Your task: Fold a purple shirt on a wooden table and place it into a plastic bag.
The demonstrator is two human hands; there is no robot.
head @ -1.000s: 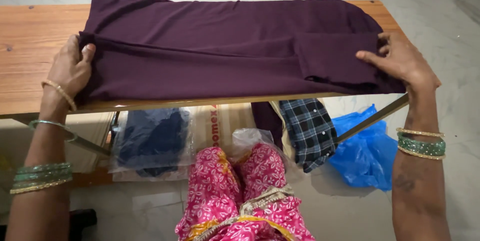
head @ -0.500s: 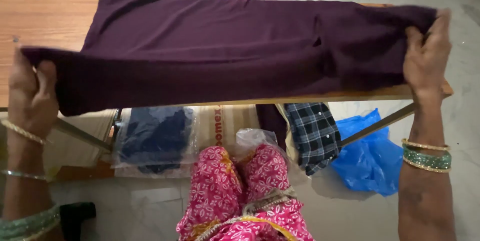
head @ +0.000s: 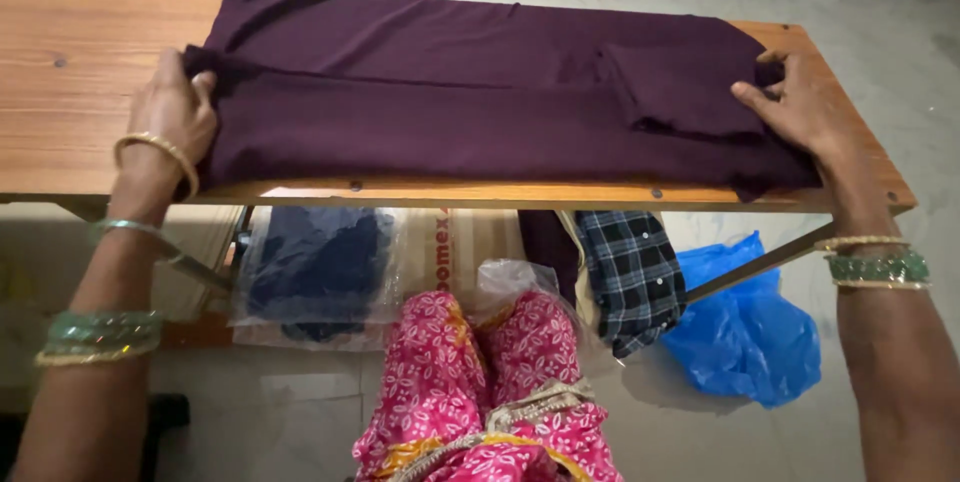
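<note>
Fingers of left hand (head: 170, 112) pinch the dark purple cloth (head: 480, 107) | right hand (head: 800, 107) grips its other end | cloth folded lengthwise, flat on wooden table (head: 90, 92)

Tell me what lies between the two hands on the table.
In the head view, only the folded dark purple cloth spans from the left hand to the right hand; both grip its ends.

Matt maroon cloth (head: 450, 112) on smooth varnished wood table (head: 90, 92), glossy blue plastic bag (head: 745, 327) below.
</note>
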